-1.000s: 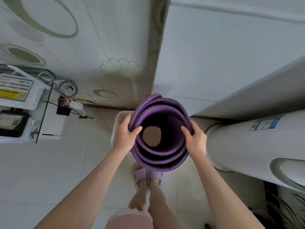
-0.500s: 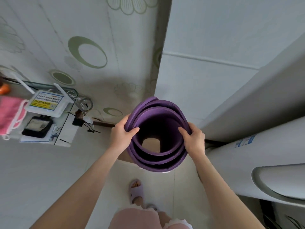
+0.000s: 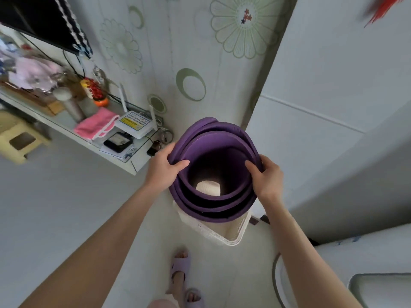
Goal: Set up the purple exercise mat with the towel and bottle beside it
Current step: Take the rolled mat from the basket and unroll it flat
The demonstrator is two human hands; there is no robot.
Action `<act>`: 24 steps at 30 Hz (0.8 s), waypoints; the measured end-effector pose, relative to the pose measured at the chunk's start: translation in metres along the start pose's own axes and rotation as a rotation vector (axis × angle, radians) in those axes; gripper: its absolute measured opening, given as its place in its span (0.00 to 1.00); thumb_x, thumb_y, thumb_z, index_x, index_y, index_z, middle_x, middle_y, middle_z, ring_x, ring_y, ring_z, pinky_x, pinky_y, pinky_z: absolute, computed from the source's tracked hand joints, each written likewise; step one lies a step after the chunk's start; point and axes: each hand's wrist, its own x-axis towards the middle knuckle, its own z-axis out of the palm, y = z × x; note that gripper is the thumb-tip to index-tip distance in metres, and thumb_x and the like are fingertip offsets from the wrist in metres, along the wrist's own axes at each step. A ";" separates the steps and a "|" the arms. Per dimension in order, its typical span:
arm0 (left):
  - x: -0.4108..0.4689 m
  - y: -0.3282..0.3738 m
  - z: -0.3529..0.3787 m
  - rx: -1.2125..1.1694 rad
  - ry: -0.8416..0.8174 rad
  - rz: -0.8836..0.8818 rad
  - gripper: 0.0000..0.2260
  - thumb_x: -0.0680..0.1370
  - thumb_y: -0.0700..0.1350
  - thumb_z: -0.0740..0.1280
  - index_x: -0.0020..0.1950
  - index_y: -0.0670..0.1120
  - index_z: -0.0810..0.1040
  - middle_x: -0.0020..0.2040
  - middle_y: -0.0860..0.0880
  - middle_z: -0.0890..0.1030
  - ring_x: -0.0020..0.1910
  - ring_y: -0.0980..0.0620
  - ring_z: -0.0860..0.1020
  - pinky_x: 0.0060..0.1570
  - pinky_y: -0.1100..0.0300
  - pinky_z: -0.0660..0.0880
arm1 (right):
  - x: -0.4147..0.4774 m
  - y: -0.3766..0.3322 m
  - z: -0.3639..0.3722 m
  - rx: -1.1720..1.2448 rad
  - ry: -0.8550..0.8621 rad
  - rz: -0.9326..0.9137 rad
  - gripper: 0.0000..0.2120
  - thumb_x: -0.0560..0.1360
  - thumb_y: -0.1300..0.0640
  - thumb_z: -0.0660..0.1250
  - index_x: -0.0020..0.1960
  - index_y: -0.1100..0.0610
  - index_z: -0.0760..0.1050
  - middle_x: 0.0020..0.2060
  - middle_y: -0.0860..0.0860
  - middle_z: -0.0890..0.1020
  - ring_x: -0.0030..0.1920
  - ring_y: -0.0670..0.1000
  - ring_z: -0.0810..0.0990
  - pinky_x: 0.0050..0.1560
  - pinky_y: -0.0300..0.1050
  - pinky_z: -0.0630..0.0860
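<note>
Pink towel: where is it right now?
In the head view, the pink towel lies at left on the glass shelf, between a metal bottle and the white router, left of the rolled purple mat.

The yellow label (image 3: 133,123) on the white router (image 3: 135,124) bears print too blurred to read.

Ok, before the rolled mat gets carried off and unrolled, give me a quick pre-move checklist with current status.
1. Both hands on the purple mat: ok, left hand and right hand grip opposite rims.
2. Mat rolled tight: not ok, coils are loose.
3. Mat clear of the white basket: cannot tell, lower end hidden.
4. Floor free for unrolling: ok on the left.
5. Pink towel located: ok, on the shelf.
6. Bottle located: ok, on the shelf.
</note>
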 end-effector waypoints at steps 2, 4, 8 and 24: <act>-0.013 0.003 -0.018 -0.001 0.042 0.004 0.25 0.72 0.40 0.73 0.68 0.48 0.74 0.57 0.50 0.82 0.56 0.50 0.80 0.62 0.51 0.74 | -0.004 -0.016 0.005 0.000 -0.021 -0.054 0.09 0.76 0.58 0.67 0.54 0.58 0.80 0.41 0.49 0.81 0.40 0.48 0.77 0.43 0.33 0.72; -0.031 0.005 -0.040 -0.006 0.104 0.007 0.24 0.73 0.40 0.72 0.68 0.48 0.73 0.57 0.52 0.81 0.56 0.50 0.79 0.61 0.53 0.74 | -0.015 -0.034 0.015 0.000 -0.067 -0.115 0.10 0.76 0.58 0.67 0.55 0.58 0.80 0.41 0.48 0.80 0.38 0.45 0.76 0.38 0.26 0.69; -0.067 0.000 -0.086 -0.009 0.230 -0.025 0.24 0.74 0.40 0.71 0.70 0.47 0.71 0.60 0.50 0.79 0.57 0.50 0.78 0.60 0.54 0.74 | -0.038 -0.066 0.045 0.025 -0.160 -0.197 0.12 0.76 0.56 0.67 0.58 0.58 0.79 0.42 0.47 0.80 0.43 0.48 0.77 0.46 0.36 0.68; -0.272 -0.134 -0.326 -0.039 0.725 -0.343 0.22 0.75 0.38 0.70 0.68 0.46 0.73 0.54 0.51 0.79 0.52 0.51 0.78 0.56 0.59 0.74 | -0.253 -0.183 0.285 0.029 -0.691 -0.435 0.11 0.75 0.59 0.68 0.56 0.59 0.79 0.40 0.48 0.79 0.44 0.52 0.77 0.42 0.37 0.64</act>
